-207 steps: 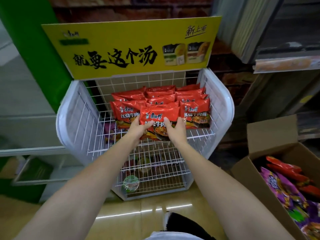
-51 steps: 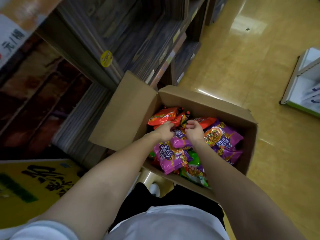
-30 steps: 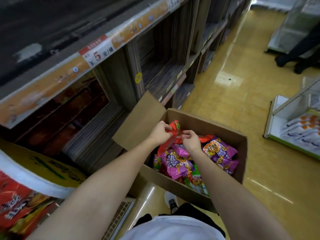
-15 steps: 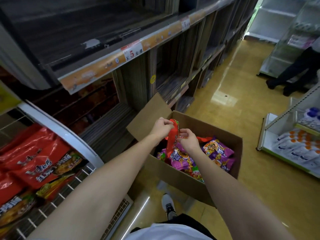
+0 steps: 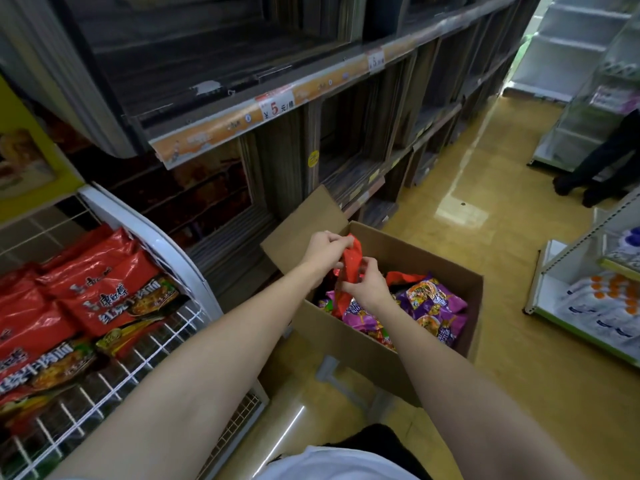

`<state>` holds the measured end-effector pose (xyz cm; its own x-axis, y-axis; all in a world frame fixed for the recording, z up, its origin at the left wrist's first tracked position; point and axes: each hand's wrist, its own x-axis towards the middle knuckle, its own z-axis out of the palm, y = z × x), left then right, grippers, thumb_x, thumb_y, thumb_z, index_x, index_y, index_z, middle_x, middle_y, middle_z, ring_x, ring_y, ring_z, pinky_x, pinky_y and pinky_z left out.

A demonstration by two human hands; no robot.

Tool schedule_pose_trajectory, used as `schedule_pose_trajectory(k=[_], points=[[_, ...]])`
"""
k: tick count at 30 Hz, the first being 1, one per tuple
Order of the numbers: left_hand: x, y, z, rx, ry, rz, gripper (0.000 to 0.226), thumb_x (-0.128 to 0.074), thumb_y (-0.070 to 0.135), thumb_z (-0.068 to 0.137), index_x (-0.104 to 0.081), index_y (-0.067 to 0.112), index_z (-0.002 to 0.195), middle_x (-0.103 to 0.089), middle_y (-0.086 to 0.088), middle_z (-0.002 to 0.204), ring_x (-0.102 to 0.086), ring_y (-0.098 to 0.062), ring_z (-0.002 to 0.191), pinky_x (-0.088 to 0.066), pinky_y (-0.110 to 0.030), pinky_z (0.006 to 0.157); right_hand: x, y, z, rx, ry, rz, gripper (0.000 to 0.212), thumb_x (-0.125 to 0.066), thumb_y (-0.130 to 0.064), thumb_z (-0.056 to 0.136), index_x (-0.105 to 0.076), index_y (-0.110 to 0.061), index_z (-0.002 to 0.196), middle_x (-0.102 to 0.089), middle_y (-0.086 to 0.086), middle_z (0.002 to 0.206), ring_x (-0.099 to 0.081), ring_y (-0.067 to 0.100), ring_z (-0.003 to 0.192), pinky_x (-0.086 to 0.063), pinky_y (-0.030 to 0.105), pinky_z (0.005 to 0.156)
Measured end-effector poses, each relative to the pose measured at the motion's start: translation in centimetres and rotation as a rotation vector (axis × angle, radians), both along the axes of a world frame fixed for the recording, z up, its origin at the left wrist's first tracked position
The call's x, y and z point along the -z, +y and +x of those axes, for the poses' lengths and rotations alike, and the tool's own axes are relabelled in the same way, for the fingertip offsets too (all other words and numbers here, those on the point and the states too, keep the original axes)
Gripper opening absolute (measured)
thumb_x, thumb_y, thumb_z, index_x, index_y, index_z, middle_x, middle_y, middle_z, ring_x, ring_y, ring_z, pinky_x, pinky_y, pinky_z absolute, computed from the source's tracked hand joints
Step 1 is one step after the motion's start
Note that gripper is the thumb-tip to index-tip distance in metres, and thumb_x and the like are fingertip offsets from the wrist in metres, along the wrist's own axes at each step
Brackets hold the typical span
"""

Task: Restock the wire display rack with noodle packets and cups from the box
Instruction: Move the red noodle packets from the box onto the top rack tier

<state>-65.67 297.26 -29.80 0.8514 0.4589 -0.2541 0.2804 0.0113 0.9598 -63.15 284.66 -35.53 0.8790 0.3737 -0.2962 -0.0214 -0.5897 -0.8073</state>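
Both hands hold one red noodle packet (image 5: 352, 263) edge-on above the open cardboard box (image 5: 349, 344). My left hand (image 5: 323, 249) grips its upper end. My right hand (image 5: 365, 285) pinches its lower part. Inside the box lie several purple noodle packets (image 5: 434, 306), with red and green ones among them. At the left stands the white wire display rack (image 5: 162, 251), its upper shelf holding rows of red noodle packets (image 5: 86, 299).
Dark wooden store shelving (image 5: 277, 105) with an orange price strip runs behind the box. A white shelf unit (image 5: 595, 296) with bagged goods stands at the right. Another person's dark legs (image 5: 595, 171) are at the far right. Yellow floor lies between.
My hands have lifted the red packet a little higher out of the box, and my view has turned left, bringing more of the rack into sight.
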Motion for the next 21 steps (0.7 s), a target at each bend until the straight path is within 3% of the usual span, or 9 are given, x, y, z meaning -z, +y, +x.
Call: schedule_pose_trajectory(k=[3,6,8,11,15,18,21], points=[[-1.3,-1.3,-1.1,0.011,-0.026,-0.078,0.005,-0.064,0.013,0.096,-0.067,0.009,0.098,-0.069,-0.007,0.096,-0.068,-0.017,0.093,-0.06,-0.032,0.081,-1.1,-0.5,0.2,0.02,-0.057,0.021,0.058,-0.07,-0.019,0.091,-0.039,-0.016,0.14,-0.064,0.008,0.117,-0.064,0.025,0.101,-0.055,0.038,0.088],[-1.7,-1.9,-1.9,0.052,0.003,-0.04,0.019,-0.061,0.016,0.099,-0.07,0.007,0.113,-0.072,-0.008,0.107,-0.07,-0.021,0.101,-0.06,-0.035,0.086,-2.0,-1.6,0.5,0.05,-0.061,0.038,0.038,-0.066,-0.017,0.095,-0.051,-0.018,0.13,-0.064,0.004,0.109,-0.064,0.025,0.102,-0.055,0.043,0.093],[-1.6,-1.9,-2.7,0.052,0.029,-0.069,0.023,-0.064,0.018,0.097,-0.071,0.006,0.117,-0.073,-0.01,0.112,-0.073,-0.024,0.099,-0.061,-0.039,0.086,-1.8,-2.5,0.3,0.07,-0.033,0.057,0.03,-0.068,-0.019,0.093,-0.057,-0.021,0.121,-0.066,0.001,0.105,-0.066,0.025,0.1,-0.056,0.047,0.092],[-0.6,-2.4,-4.2,-0.034,0.047,-0.138,0.025,-0.068,0.018,0.095,-0.07,0.006,0.117,-0.073,-0.012,0.112,-0.075,-0.026,0.094,-0.062,-0.04,0.081,-1.1,-4.1,-0.4,0.128,0.072,0.13,0.036,-0.069,-0.018,0.092,-0.059,-0.016,0.126,-0.066,0.001,0.112,-0.064,0.022,0.105,-0.054,0.045,0.098],[2.3,-3.4,-7.4,-0.061,0.128,0.247,0.023,-0.066,0.012,0.094,-0.068,0.014,0.117,-0.069,-0.007,0.115,-0.067,-0.021,0.103,-0.058,-0.033,0.082,0.0,-5.0,-1.4,0.245,0.325,0.307,0.044,-0.073,-0.013,0.085,-0.059,-0.014,0.126,-0.068,0.007,0.114,-0.068,0.027,0.1,-0.057,0.046,0.094],[4.1,-3.3,-10.1,0.174,0.211,0.609,0.06,-0.079,0.02,0.081,-0.057,0.021,0.136,-0.056,-0.001,0.136,-0.053,-0.019,0.122,-0.046,-0.031,0.1,0.4,-4.6,-2.7,0.247,0.457,0.406,0.05,-0.075,-0.013,0.078,-0.059,-0.008,0.125,-0.071,0.013,0.109,-0.072,0.031,0.093,-0.06,0.05,0.086],[4.8,-3.5,-12.2,0.289,0.224,0.766,0.078,-0.079,0.035,0.071,-0.047,0.028,0.142,-0.048,0.0,0.144,-0.043,-0.023,0.133,-0.036,-0.042,0.113,-1.1,-4.0,-4.5,0.229,0.506,0.484,0.03,-0.072,-0.008,0.085,-0.059,-0.006,0.111,-0.069,0.012,0.098,-0.07,0.027,0.089,-0.06,0.048,0.087]])
